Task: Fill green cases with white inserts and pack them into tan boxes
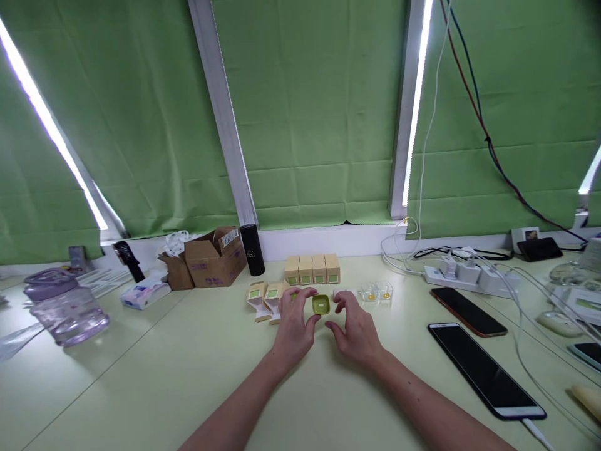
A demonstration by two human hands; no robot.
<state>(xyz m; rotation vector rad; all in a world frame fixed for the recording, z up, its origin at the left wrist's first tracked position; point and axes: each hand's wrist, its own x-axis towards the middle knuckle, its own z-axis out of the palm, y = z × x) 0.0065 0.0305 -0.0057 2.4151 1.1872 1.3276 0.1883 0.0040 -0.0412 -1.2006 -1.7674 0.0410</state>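
Observation:
A small square green dish (321, 305) with a pale mark in its middle lies on the table between my hands. My left hand (295, 326) is at its left side, thumb and index finger apart near its edge; whether they touch it I cannot tell. A bit of green shows behind those fingers, mostly hidden. To the right of the dish, my right hand (357, 329) has its thumb and bent index finger apart, with nothing between them. Two opened cardboard boxes (256, 302) with green labels stand left of my left hand. Clear containers (385, 292) with yellow contents sit beyond my right hand.
Several small tan boxes (312, 269) stand in a row at the back. Leftward are a black cylinder (252, 250), a brown carton (216, 258), a tissue pack (145, 293) and a purple jug (66, 307). Rightward lie phones (486, 369), cables and a power strip (469, 279).

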